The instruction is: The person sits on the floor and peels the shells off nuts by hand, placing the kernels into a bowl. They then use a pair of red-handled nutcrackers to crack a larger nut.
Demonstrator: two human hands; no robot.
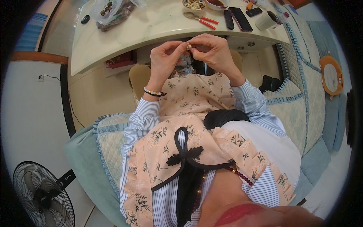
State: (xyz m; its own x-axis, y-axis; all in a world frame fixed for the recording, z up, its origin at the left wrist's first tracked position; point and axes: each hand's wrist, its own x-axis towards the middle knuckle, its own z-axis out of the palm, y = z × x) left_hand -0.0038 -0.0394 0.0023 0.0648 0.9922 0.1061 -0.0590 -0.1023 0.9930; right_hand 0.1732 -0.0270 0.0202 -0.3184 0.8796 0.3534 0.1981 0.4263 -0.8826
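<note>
My left hand [166, 58] and my right hand [213, 50] meet just off the table's near edge, above my lap. Between their fingertips is a small tan, rough piece [188, 48], probably nut; both hands pinch it, and the fingers partly hide it. Beyond them on the marble-patterned table lies a nutcracker with red handles [202, 21]. A bowl of light nut pieces [194, 4] stands behind it, beside a bowl of dark liquid [216, 3]. Whole brown nuts [106, 9] lie in a clear plastic bag at the table's left part.
A smartphone [240, 19], a black remote control [229, 20] and a white mug [266, 21] stand or lie at the table's right. Below the tabletop are a red box [120, 60] and an open drawer-like space. A fan [44, 195] stands at lower left.
</note>
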